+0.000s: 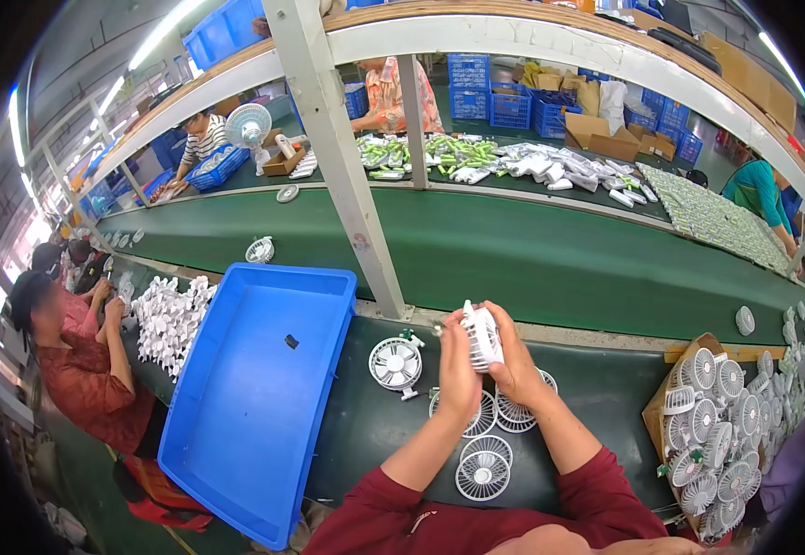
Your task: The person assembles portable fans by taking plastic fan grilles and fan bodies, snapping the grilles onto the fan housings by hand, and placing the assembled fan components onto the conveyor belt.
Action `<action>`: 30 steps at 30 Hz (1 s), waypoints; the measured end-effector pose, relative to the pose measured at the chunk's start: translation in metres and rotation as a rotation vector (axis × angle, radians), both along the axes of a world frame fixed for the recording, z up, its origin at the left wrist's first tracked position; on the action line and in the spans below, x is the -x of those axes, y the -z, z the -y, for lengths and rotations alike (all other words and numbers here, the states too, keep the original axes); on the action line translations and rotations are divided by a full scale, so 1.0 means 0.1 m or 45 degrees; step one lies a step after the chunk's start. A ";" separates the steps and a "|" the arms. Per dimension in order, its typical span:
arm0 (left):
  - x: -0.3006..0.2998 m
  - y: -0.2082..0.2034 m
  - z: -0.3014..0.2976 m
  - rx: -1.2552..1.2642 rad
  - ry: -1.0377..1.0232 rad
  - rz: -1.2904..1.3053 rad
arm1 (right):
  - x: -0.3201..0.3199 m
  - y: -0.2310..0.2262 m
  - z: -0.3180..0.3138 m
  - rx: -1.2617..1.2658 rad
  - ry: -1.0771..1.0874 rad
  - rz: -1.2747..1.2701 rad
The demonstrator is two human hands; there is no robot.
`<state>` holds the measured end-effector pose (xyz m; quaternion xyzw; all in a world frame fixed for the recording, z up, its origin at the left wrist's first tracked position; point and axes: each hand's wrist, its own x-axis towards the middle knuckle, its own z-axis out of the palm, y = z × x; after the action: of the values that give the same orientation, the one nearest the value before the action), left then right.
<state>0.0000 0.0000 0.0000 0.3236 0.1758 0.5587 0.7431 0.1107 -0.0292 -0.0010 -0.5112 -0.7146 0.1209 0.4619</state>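
Between my palms, above the dark green worktable (578,379), a white mini fan head (484,339) stands on edge with its slatted cage showing. My left hand (459,372) closes on it from the left, and my right hand (513,363) wraps it from the right. Below my wrists lie several white round fan grilles (483,474), some overlapping. Left of my hands rests another fan head (395,363) with white blades and small green parts at its rim.
A big blue tray (236,407) with a small black piece (291,341) in it stands on the left. At right a cardboard box (657,407) overflows with fan heads (719,416). Beyond the table runs a green conveyor belt (513,264), behind a white metal post (338,157). Co-workers sit around.
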 end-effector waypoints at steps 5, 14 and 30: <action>-0.06 -0.04 0.17 -0.473 -0.365 -0.380 | 0.17 -0.14 0.09 0.111 -0.194 -0.683; 0.12 0.41 -0.33 -0.779 -0.292 -0.890 | -0.20 0.16 -0.19 0.171 -0.053 -0.473; 1.36 0.42 -0.76 -0.894 -0.481 -2.056 | -0.50 -0.02 0.39 0.451 -0.054 0.395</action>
<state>-0.1358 0.0760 -0.0420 0.7917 0.5138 0.2955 0.1476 0.1602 -0.0686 0.0011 -0.5815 -0.7553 0.1741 0.2469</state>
